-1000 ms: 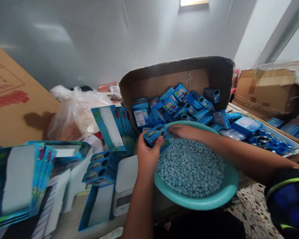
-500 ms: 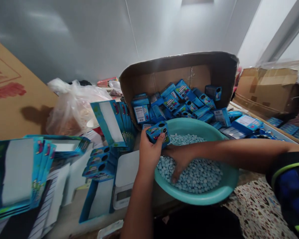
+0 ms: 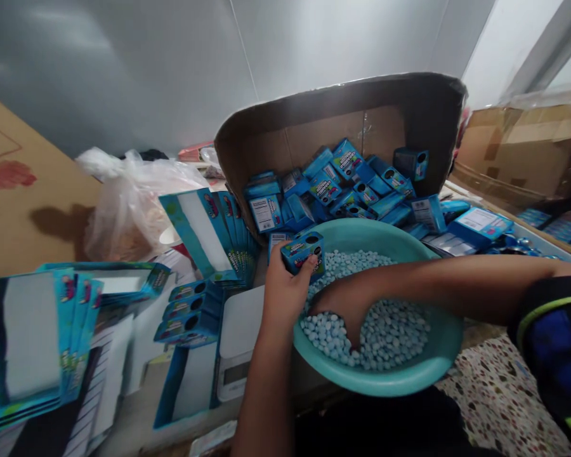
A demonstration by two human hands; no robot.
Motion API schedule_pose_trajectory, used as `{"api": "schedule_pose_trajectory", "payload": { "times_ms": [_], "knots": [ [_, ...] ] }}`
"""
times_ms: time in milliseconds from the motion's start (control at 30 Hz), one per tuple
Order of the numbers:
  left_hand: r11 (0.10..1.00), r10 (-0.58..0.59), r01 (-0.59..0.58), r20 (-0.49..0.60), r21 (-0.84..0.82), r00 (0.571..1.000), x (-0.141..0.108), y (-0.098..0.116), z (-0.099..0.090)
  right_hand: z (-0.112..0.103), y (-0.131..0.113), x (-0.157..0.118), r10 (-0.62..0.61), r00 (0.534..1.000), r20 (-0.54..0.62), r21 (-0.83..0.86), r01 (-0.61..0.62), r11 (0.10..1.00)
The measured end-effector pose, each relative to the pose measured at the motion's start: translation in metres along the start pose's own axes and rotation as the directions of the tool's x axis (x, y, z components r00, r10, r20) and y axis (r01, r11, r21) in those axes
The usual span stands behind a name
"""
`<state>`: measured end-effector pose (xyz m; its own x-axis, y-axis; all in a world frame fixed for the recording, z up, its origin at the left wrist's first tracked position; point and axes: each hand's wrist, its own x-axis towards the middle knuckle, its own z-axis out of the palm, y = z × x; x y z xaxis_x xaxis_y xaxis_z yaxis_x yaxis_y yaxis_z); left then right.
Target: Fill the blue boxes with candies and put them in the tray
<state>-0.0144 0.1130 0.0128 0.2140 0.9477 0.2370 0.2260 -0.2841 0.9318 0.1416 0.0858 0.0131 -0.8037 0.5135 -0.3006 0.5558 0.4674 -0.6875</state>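
My left hand (image 3: 288, 289) is closed round a small blue candy box (image 3: 304, 251) at the near left rim of the teal basin (image 3: 375, 384). Pale blue round candies (image 3: 394, 336) fill the basin's lower part. Into them dips my right hand (image 3: 347, 301), close beside the box, with its fingers buried and hidden. Behind the basin, a large cardboard box (image 3: 290, 139) lies open toward me, holding a heap of small blue candy boxes (image 3: 323, 190).
A digital scale (image 3: 240, 324) stands left of the basin. Near it are a row of small blue boxes (image 3: 190, 311), an open blue tray (image 3: 185, 387) and stacked printed trays (image 3: 33, 336). Cardboard cartons (image 3: 518, 146) stand at the far right, a plastic bag (image 3: 133, 203) at the back left.
My right hand has sunk deeper into the candies, its fingers now covered. My left hand still holds the candy box in nearly the same place. The view has shifted slightly.
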Motion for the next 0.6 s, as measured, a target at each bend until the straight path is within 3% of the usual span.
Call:
{"api": "schedule_pose_trajectory", "payload": {
  "times_ms": [100, 200, 267, 367, 467, 600],
  "knots": [
    [0.999, -0.012, 0.011, 0.021, 0.033, 1.000, 0.000, 0.001, 0.000, -0.001, 0.004, 0.005, -0.019, 0.992, 0.121, 0.092, 0.008, 0.996],
    [0.996, -0.020, 0.018, 0.025, 0.087, 0.999, 0.000, 0.004, -0.001, -0.004, 0.008, 0.004, -0.031, 0.989, 0.143, 0.137, 0.011, 0.991],
    [0.993, -0.021, 0.018, 0.023, 0.117, 1.000, -0.001, 0.005, -0.002, -0.010, 0.008, -0.004, 0.031, 0.992, 0.126, 0.085, -0.042, 0.996],
    [0.989, -0.039, 0.035, 0.027, 0.142, 0.999, 0.000, 0.007, -0.003, -0.028, 0.008, -0.026, 0.072, 0.997, 0.042, 0.091, -0.075, 0.993],
    [0.983, -0.045, 0.040, 0.027, 0.179, 0.999, -0.001, 0.008, -0.003, -0.047, 0.009, -0.052, 0.019, 0.997, -0.078, 0.252, 0.001, 0.968],
    [0.972, 0.014, -0.033, 0.084, 0.234, 0.996, -0.002, 0.005, -0.001, -0.061, 0.013, -0.070, -0.003, 0.935, -0.355, 0.449, 0.173, 0.877]
  ]
}}
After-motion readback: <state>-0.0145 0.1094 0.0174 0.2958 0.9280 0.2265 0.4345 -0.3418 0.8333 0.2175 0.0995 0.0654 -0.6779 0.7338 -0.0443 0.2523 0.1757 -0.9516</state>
